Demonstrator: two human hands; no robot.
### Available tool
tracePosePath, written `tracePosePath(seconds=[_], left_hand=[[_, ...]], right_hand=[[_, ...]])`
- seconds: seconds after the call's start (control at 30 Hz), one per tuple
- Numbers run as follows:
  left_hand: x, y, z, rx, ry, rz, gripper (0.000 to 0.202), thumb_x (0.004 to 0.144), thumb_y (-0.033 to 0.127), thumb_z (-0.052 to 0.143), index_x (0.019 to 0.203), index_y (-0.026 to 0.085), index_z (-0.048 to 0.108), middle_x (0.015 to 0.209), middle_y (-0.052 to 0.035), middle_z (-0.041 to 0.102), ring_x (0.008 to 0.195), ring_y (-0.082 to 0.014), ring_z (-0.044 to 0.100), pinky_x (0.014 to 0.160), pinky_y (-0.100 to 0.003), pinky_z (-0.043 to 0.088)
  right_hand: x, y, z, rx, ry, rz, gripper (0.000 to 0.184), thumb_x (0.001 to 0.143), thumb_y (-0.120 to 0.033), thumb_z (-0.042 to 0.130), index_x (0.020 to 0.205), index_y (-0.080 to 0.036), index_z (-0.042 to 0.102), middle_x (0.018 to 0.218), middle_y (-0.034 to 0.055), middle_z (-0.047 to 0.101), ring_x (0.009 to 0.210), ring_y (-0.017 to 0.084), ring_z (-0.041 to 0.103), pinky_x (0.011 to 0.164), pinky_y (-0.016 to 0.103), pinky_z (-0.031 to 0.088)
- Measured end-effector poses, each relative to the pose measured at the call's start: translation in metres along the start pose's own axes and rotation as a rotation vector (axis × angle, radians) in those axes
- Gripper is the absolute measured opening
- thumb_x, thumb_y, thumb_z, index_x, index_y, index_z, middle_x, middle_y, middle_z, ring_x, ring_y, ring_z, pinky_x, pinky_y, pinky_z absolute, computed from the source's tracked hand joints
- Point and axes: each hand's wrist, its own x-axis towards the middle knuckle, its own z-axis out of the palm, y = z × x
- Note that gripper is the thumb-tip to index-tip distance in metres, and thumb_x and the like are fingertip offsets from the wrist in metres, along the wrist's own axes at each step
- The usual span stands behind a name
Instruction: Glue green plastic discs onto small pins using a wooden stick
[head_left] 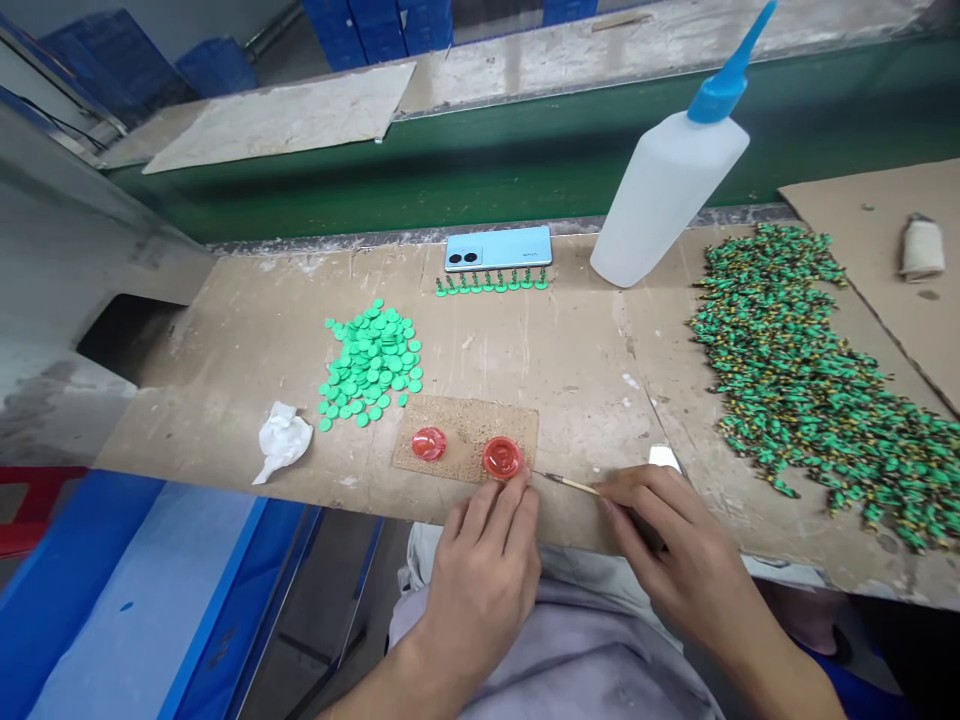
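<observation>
My left hand point(484, 570) rests at the table's front edge, fingers stretched toward a small red cap point(502, 457) and touching its near side. My right hand point(671, 560) is closed on a thin brush point(570, 484) whose tip points left toward that cap. A second red cap point(429, 443) sits to the left on the same brown cork pad point(469, 425). Behind lie a heap of flat green discs point(371, 362) and a row of small green figures point(491, 283) standing on bases.
A large pile of green and yellow figures point(817, 385) covers the right side. A white squeeze bottle point(671, 175) with a blue nozzle stands at the back, beside a light blue phone point(497, 248). A crumpled white tissue point(283, 440) lies at left.
</observation>
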Motion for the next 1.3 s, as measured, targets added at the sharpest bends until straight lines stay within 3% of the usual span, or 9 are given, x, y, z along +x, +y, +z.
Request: tracePosePath(seconds=[0.47, 0.97, 1.3], left_hand=[[-0.01, -0.003, 0.006, -0.135, 0.092, -0.025, 0.032, 0.102, 0.01, 0.051, 0.131, 0.012, 0.066, 0.138, -0.0087, 0.074, 0.123, -0.0252, 0.064, 0.098, -0.038, 0.047], [-0.003, -0.007, 0.002, 0.022, -0.012, 0.08, 0.034, 0.101, 0.009, 0.049, 0.128, 0.012, 0.069, 0.141, -0.0051, 0.073, 0.117, -0.0266, 0.066, 0.09, -0.041, 0.044], [-0.005, -0.004, -0.001, 0.035, -0.026, 0.069, 0.034, 0.1, 0.01, 0.049, 0.128, 0.012, 0.069, 0.141, -0.0043, 0.073, 0.119, -0.0256, 0.065, 0.09, -0.042, 0.045]], right_hand=[[-0.001, -0.004, -0.002, -0.026, -0.015, 0.01, 0.018, 0.103, -0.009, 0.056, 0.11, -0.023, 0.064, 0.103, 0.0068, 0.064, 0.096, 0.023, 0.062, 0.083, 0.038, 0.053], [0.008, -0.008, 0.0, 0.048, -0.059, 0.075, 0.012, 0.105, -0.013, 0.056, 0.104, -0.024, 0.061, 0.102, 0.0048, 0.064, 0.096, 0.02, 0.063, 0.083, 0.036, 0.053], [0.007, -0.007, -0.002, 0.102, -0.071, 0.105, 0.013, 0.105, -0.014, 0.057, 0.106, -0.025, 0.064, 0.102, 0.0044, 0.065, 0.097, 0.02, 0.064, 0.083, 0.034, 0.054]])
